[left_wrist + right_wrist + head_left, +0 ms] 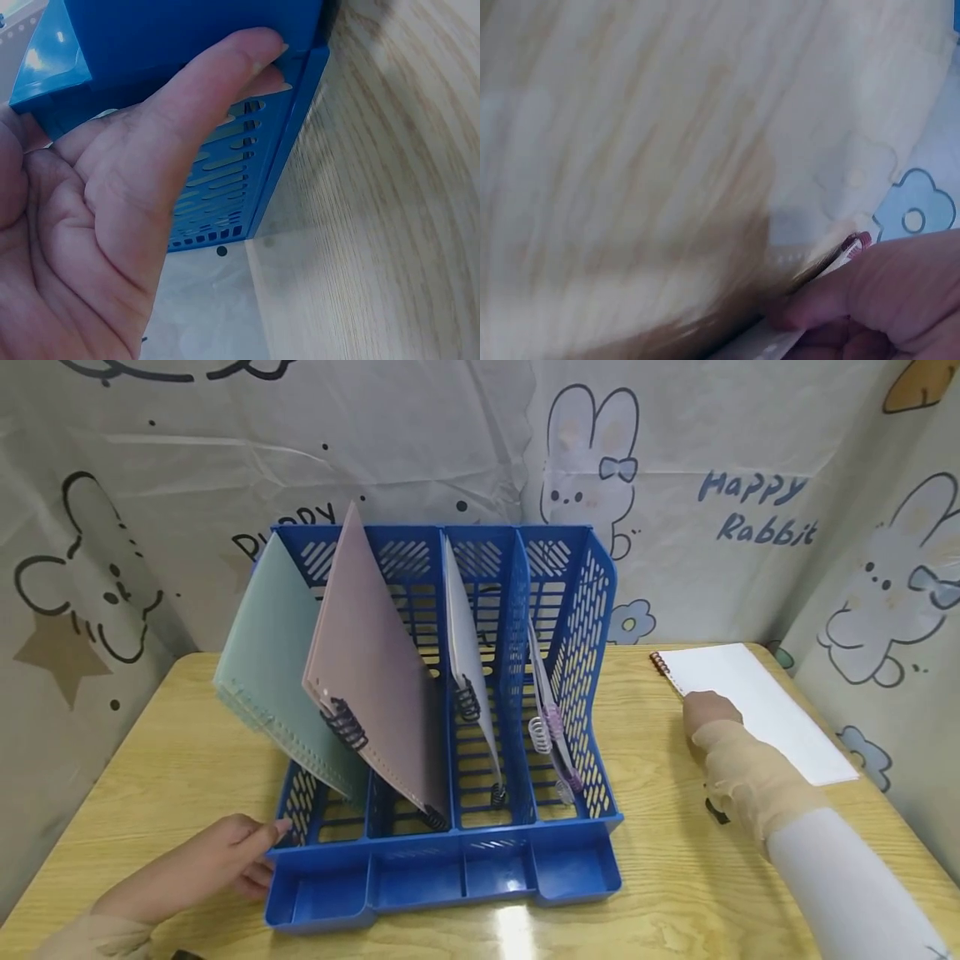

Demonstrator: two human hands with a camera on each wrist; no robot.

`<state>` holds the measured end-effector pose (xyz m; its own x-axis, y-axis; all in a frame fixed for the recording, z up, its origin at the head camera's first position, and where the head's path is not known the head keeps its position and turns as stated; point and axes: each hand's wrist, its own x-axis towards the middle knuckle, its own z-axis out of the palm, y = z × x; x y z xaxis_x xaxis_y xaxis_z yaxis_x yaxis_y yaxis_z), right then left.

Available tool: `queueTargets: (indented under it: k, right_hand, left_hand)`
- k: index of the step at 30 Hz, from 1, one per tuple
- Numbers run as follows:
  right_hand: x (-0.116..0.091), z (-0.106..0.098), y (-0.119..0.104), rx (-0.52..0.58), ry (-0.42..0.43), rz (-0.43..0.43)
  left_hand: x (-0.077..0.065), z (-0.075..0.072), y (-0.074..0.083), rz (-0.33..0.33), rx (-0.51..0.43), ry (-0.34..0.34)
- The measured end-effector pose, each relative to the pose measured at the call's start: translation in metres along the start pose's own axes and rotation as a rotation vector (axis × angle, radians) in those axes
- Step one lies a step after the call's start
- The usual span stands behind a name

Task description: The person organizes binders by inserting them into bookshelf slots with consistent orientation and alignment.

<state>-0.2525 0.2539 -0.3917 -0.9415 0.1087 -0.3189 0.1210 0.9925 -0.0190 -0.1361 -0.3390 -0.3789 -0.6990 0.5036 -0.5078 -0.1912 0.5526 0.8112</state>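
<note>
A blue file rack (442,839) with upright slots and a row of small front trays stands on the table. My left hand (236,852) grips its front left corner; in the left wrist view the thumb (225,67) lies along the blue plastic. To the right, a white spiral notebook (772,702) with a reddish-brown coil lies flat. My right hand (712,714) pinches its near left edge, thumb and curled fingers meeting there in the right wrist view, where the notebook (769,341) shows only as a narrow strip.
Leaning in the rack are a green notebook (281,668), a pink notebook (367,677), a white notebook (465,635) and thinner coil-bound ones (551,722) at right. A small black object (717,812) lies beside the right sleeve. A printed cloth (420,452) hangs behind the table.
</note>
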Motion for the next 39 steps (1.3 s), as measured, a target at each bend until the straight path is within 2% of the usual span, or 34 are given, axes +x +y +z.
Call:
queueTargets:
  k: [11, 23, 30, 34, 39]
  right_hand:
    - [-0.009, 0.007, 0.007, -0.017, 0.086, 0.029]
    - [-0.040, 0.012, 0.016, 0.065, 0.233, 0.029]
    - [-0.061, 0.003, 0.024, 0.168, 0.401, 0.091]
    - [-0.072, -0.002, 0.031, 0.193, 0.475, 0.073]
    - [-0.085, -0.001, 0.034, 0.202, 0.539, 0.026]
  left_hand:
    - [0.002, -0.001, 0.004, -0.004, 0.002, -0.009]
    - [0.005, -0.001, 0.001, -0.019, 0.003, -0.005]
    - [0.005, -0.002, -0.001, -0.025, -0.003, -0.024]
    - [0.005, -0.002, -0.002, 0.002, -0.038, -0.055]
    - [0.005, -0.002, -0.003, 0.000, -0.033, -0.051]
